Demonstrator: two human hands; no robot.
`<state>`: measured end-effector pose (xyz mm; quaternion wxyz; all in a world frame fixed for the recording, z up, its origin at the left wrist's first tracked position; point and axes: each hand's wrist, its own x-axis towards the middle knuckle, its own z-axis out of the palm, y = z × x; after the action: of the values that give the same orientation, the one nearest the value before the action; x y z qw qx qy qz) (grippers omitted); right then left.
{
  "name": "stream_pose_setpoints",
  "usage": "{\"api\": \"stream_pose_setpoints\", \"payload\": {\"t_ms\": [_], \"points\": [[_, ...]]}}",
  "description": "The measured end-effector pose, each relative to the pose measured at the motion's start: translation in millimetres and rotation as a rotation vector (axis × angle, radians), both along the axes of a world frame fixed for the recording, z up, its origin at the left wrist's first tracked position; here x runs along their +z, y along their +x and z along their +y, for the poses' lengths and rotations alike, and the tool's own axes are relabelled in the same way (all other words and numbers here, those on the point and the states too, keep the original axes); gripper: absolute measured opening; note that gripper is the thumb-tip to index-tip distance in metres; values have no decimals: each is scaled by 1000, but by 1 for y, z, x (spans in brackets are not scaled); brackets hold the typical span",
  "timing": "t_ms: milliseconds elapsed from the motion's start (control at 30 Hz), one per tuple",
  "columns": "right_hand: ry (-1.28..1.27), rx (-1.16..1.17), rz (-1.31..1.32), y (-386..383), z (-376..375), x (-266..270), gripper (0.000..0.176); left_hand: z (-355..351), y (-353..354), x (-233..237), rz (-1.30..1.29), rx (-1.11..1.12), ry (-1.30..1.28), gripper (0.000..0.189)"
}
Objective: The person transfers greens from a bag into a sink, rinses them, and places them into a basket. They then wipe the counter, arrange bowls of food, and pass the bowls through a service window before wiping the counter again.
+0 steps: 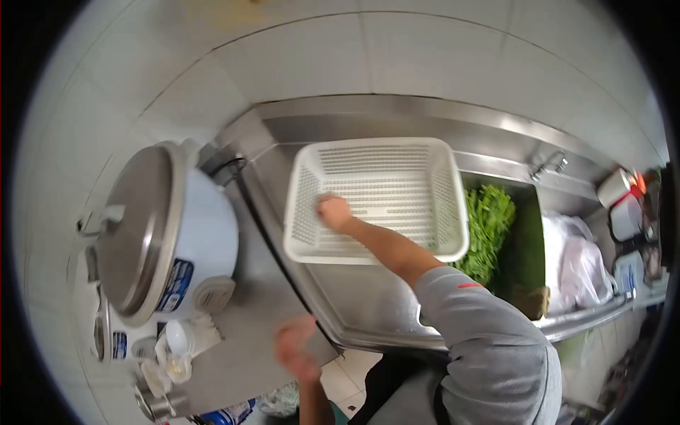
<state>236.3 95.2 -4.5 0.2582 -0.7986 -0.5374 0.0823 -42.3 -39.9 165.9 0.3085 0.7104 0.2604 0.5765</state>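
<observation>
The right hand (334, 212) is inside the white plastic basket with holes (375, 198), fingers curled in, pressing on its bottom. The basket sits in the shiny steel sink (368, 301), beside green leafy vegetables (489, 227). The left hand (297, 347) is blurry by the grey metal counter (241, 340). I cannot tell how its fingers are.

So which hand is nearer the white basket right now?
Right. The right hand is inside the white basket, on its floor. The left hand, blurred, is well apart, over the steel counter's front edge.
</observation>
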Motion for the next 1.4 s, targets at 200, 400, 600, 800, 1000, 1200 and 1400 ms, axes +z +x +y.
{"api": "stream_pose_setpoints", "payload": {"t_ms": [200,400,600,800,1000,1200,1400], "points": [[-160,55,-175,-1,-10,33,21,61,107,39,561,-858,-319,13],[-43,-158,121,76,-165,142,20,18,212,98,1350,-1184,621,23],[-75,-292,-61,185,-353,172,24,-74,285,84,1711,-1302,728,14],[-64,-617,20,118,-488,150,33,100,278,7,1591,-936,341,28],[223,-961,367,90,-608,70,16,186,212,-135,1563,-42,252,14],[196,-1055,289,89,-638,82,17,210,220,-168,1740,153,757,13],[57,-1164,286,75,-660,72,16,241,206,-156,1646,6,634,9]]}}
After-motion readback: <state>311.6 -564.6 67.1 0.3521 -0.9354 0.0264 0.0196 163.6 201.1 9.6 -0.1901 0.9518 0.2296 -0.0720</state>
